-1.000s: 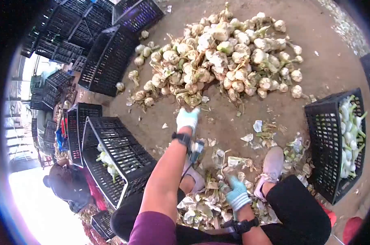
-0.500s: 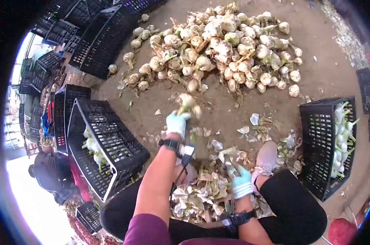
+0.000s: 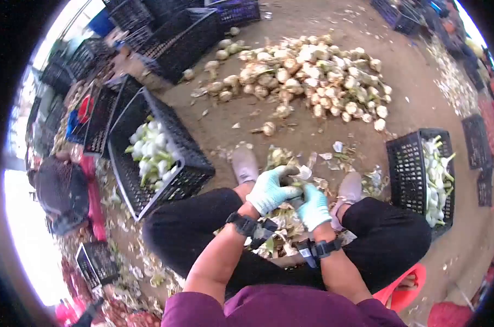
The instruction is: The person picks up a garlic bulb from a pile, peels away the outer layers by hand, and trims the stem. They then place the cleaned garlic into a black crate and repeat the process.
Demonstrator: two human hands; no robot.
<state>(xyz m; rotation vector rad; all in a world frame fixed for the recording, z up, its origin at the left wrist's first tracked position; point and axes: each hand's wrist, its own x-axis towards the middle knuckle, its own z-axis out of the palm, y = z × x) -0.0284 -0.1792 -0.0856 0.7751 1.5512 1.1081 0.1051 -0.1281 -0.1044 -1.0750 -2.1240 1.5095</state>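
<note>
In front of my body, my left hand [image 3: 272, 190], in a pale green glove with grey finger coating, is closed around what looks like a garlic bulb [image 3: 304, 173]. Only a whitish bit of it shows past the fingers. My right hand [image 3: 314, 208], gloved the same way, presses against the left one with its fingers curled in. What sits in the right fingers is hidden. Below both hands lies a heap of papery peelings [image 3: 282, 220]. Beyond them spreads a large pile of dirty, unpeeled garlic bulbs [image 3: 312, 73].
On the left, a tilted black crate [image 3: 195, 174] holds clean white bulbs with green stems. Another black crate [image 3: 405, 166] of them stands on the right. More crates [image 3: 190, 43] stand at the back left. A person [image 3: 62, 191] sits at far left.
My left hand has come back from near the pile with the bulb and now meets my right hand. The right hand has risen slightly. The view has shifted, showing more of the left crate.
</note>
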